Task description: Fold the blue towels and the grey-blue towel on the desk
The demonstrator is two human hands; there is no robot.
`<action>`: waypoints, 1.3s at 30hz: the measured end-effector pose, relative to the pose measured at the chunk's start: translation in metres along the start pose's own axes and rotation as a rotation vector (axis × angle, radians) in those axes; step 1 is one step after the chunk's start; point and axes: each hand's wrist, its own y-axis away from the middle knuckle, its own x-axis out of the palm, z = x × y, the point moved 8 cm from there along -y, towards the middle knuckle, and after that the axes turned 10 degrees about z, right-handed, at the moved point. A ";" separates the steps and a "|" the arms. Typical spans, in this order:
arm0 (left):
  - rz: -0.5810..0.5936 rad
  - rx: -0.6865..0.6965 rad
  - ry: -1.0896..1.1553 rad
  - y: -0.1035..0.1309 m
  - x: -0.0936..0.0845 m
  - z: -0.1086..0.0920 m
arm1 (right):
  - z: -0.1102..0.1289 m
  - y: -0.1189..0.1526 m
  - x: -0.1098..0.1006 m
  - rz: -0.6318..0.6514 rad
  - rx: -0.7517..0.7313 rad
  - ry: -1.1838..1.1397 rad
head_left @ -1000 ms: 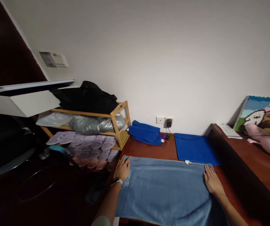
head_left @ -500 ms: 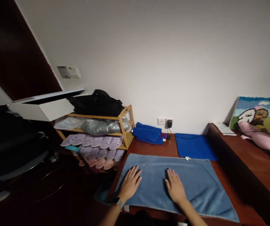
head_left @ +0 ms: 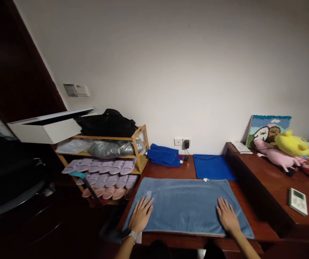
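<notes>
A grey-blue towel (head_left: 182,207) lies spread out on the reddish-brown desk (head_left: 167,172), with light lettering near its left side. My left hand (head_left: 140,214) rests palm down on the towel's left part, fingers stretched out, a watch on the wrist. Flat on the towel's right part lies my right hand (head_left: 228,216), its fingers apart. Neither hand holds anything. Behind the towel are a bunched blue cloth (head_left: 163,155) at the left and a flat blue cloth (head_left: 213,167) at the right.
A wooden rack (head_left: 140,163) at the left bears slippers (head_left: 105,166), plastic-wrapped items and a black bag (head_left: 108,124). On the raised right surface are a yellow plush toy (head_left: 291,144), a pink plush toy (head_left: 275,157) and a white calculator-like device (head_left: 298,201).
My right hand has slid to the right across the towel, and the creases there look smoother. My left hand has shifted slightly left, uncovering the lettering. The camera view has turned a little to the right.
</notes>
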 end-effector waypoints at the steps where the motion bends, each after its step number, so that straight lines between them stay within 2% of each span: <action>1: -0.007 -0.002 0.002 0.000 0.001 0.001 | -0.027 0.003 0.002 0.001 0.043 0.012; 3: -0.020 -0.003 0.005 -0.002 0.001 0.002 | -0.064 0.007 0.004 -0.009 0.084 0.016; 5: -0.021 -0.002 0.007 -0.003 0.001 0.003 | -0.079 0.009 0.003 -0.036 0.085 0.001; 10: -0.005 -0.010 -0.001 -0.004 -0.001 0.003 | -0.075 0.007 0.003 -0.075 0.093 -0.007; 20: -0.022 -0.014 -0.018 -0.005 -0.001 0.003 | -0.081 0.004 0.002 -0.006 0.094 -0.075; 22: -0.018 -0.003 -0.012 -0.005 0.000 0.003 | -0.076 0.008 -0.001 -0.002 0.062 -0.066; 25: -0.010 0.002 -0.014 -0.005 0.002 0.005 | -0.052 0.022 -0.005 -0.087 -0.051 -0.044; 28: -0.015 0.002 -0.017 -0.005 0.004 0.006 | -0.025 0.037 0.002 -0.127 -0.150 -0.072; 31: -0.020 -0.005 -0.017 -0.005 0.004 0.007 | -0.013 0.043 0.010 -0.116 -0.170 -0.095; 34: -0.014 -0.010 -0.012 -0.004 0.004 0.008 | -0.025 0.039 0.013 -0.124 -0.148 -0.104; 39: -0.007 -0.008 -0.005 -0.003 0.003 0.007 | -0.076 0.029 0.020 -0.143 -0.055 -0.082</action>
